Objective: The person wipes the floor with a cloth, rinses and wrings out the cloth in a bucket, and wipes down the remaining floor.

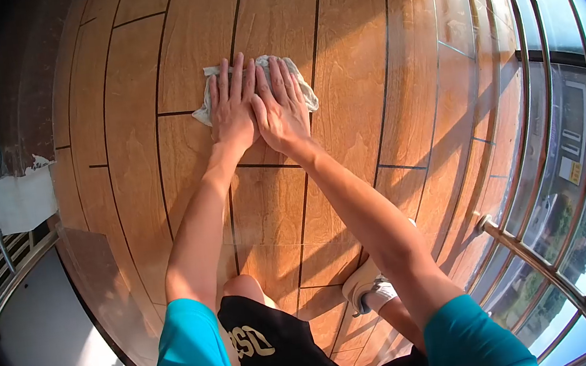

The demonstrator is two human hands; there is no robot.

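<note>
A crumpled whitish cloth (309, 96) lies on the wood-look tiled floor (274, 207), under both my hands. My left hand (232, 110) presses flat on its left part, fingers stretched out and pointing away from me. Beside it, my right hand (280, 110) lies flat on the right part, its thumb touching or overlapping the edge of my left hand. Both arms reach straight forward. The cloth's edges stick out past the fingertips and on both sides; its middle is hidden beneath the palms.
Metal railing bars (536, 255) run along the right, with outdoor greenery and sky beyond. At the left are a dark wall (13, 107), a white block (21, 205) and another metal rail (22, 271). My shoe (361, 284) rests on the floor near my right arm.
</note>
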